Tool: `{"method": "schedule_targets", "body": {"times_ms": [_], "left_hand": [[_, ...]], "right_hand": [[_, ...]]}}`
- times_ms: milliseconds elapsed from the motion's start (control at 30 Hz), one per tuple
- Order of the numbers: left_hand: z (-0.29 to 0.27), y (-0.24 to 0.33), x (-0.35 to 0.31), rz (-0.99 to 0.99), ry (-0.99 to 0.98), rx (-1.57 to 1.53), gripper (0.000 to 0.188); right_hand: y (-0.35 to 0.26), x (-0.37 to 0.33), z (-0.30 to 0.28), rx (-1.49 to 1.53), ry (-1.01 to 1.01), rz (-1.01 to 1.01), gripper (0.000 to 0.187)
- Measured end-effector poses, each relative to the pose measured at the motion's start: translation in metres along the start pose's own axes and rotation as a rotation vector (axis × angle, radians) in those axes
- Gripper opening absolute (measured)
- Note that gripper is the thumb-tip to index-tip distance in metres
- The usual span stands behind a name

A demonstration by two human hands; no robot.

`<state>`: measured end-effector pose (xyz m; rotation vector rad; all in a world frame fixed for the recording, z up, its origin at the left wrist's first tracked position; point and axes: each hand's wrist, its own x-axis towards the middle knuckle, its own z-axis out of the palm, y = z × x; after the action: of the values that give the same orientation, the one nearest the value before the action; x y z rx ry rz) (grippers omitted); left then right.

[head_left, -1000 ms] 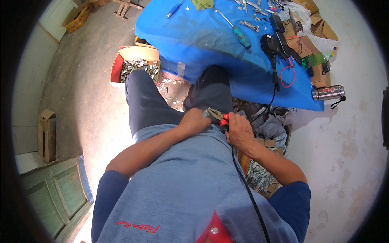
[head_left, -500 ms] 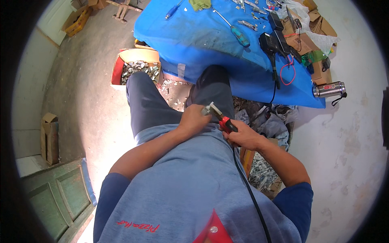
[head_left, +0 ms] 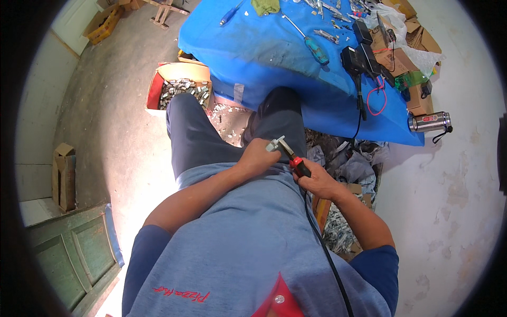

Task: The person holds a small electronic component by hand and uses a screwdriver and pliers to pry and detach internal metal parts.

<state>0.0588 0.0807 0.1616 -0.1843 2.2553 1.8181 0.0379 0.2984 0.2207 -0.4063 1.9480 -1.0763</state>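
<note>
In front of my lap, my left hand (head_left: 259, 157) is closed around a small silver-grey piece (head_left: 274, 143) whose end sticks out past the thumb and fingers. My right hand (head_left: 317, 180) grips a corded hand tool (head_left: 299, 166) with a red and black handle and a metal front end. That front end points up and left and meets or nearly meets the piece; contact is too small to make out. A black cord (head_left: 326, 248) trails from the tool down across my shirt.
Ahead is a blue-covered table (head_left: 264, 58) with a teal-handled screwdriver (head_left: 316, 50), a blue-handled tool (head_left: 231, 14), black power adapters (head_left: 353, 59) and metal parts. A steel flask (head_left: 430, 122) lies at its right corner. A box of small metal pieces (head_left: 158, 100) stands by my left knee.
The tool's metal end has tilted more upright, and my right hand has shifted slightly right and down. The silver-grey piece has turned a little in my left hand.
</note>
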Motion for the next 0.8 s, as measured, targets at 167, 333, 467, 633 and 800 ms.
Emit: {"method": "schedule_targets", "body": {"times_ms": [167, 333, 467, 633, 800], "left_hand": [[-0.001, 0.002, -0.002, -0.006, 0.016, 0.012, 0.028], [0.001, 0.005, -0.004, -0.008, 0.065, 0.106, 0.028], [0.003, 0.003, -0.003, -0.037, 0.069, 0.147, 0.028], [0.001, 0.005, -0.004, -0.072, 0.055, 0.169, 0.028], [-0.001, 0.005, -0.004, -0.068, 0.064, 0.158, 0.029]], "right_hand": [[-0.012, -0.002, 0.000, -0.188, 0.070, -0.033, 0.048], [-0.030, -0.009, -0.001, -0.403, 0.095, 0.006, 0.057], [-0.037, -0.011, 0.001, -0.476, 0.064, 0.020, 0.063], [-0.028, -0.008, 0.009, -0.600, 0.149, -0.010, 0.062], [-0.009, -0.003, 0.008, -0.406, 0.176, -0.081, 0.059]]}}
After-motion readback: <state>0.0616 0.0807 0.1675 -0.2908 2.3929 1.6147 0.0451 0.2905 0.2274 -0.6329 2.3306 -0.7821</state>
